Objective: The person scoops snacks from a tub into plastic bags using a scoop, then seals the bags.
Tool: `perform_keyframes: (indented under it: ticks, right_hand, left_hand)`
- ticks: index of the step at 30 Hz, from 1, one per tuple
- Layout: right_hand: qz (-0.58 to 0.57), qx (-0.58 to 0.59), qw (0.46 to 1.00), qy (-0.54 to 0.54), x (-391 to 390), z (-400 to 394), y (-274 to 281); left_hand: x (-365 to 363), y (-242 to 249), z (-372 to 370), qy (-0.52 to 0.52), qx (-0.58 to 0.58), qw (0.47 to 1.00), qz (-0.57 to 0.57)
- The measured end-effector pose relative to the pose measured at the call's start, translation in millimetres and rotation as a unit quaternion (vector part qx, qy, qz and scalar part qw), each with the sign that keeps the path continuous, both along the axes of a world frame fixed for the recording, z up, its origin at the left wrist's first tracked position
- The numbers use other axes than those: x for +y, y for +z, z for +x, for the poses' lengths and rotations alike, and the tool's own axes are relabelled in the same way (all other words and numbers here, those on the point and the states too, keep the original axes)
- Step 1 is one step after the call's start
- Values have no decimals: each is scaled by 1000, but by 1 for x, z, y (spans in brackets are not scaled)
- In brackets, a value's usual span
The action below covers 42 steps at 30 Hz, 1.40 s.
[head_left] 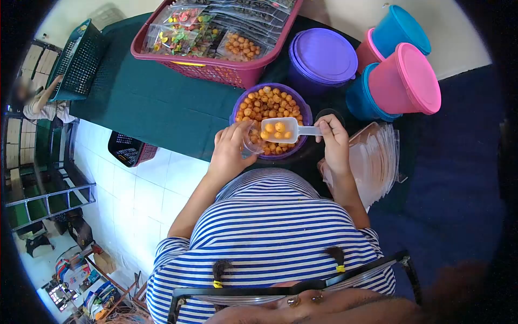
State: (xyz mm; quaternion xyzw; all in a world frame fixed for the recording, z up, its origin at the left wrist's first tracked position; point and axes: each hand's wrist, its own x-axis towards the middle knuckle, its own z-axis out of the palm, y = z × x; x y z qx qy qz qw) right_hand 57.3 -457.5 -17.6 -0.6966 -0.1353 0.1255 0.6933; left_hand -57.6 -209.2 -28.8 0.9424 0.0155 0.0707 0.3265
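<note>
My right hand (335, 143) grips the handle of a white plastic scoop (306, 130). Several round orange-brown snack balls (277, 129) lie in the scoop, which is over a purple tub (308, 110) filled with more of the same balls. On the tub's left side, my left hand (229, 150) has its fingers round a clear plastic cup (250, 141). The cup's mouth is close to the scoop's front edge; what is inside the cup is hard to make out. A small dark round container (329, 114) is just behind my right hand.
Beyond the tub stands a maroon basket (226, 73) of packed snack bags. Lidded purple (324, 56), pink (407, 81) and blue (402, 29) tubs are at the right, with a stack of clear plastic bags (372, 159) nearer. A green basket (81, 62) and another person (48, 102) are far left.
</note>
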Motion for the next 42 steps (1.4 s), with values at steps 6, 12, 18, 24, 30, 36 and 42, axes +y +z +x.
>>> perform_keyframes:
  ticks: [6, 12, 18, 24, 30, 36, 42]
  right_hand:
    - [0, -7, 1000, -1, -1, 1, -2]
    - [-6, -6, 1000, -5, -1, 0, -2]
    - [-5, -25, 1000, 0, 0, 0, -1]
    - [-11, -22, 1000, -2, 1, 0, 0]
    - [-14, -33, 999, -2, 4, -3, 2]
    - [-6, -38, 999, 4, 5, -1, 4]
    - [-6, -48, 999, 11, 8, -1, 8]
  left_hand:
    - [1, -1, -1, -7, 17, 1000, 8]
    - [1, 1, 0, -7, 31, 999, 5]
    - [1, 1, 1, -10, 44, 999, -1]
    - [0, 0, 0, -11, 28, 1000, 3]
    - [1, -1, 0, -15, 23, 1000, 2]
    - [1, 1, -1, -13, 28, 1000, -2]
    - [0, 2, -1, -7, 19, 1000, -6]
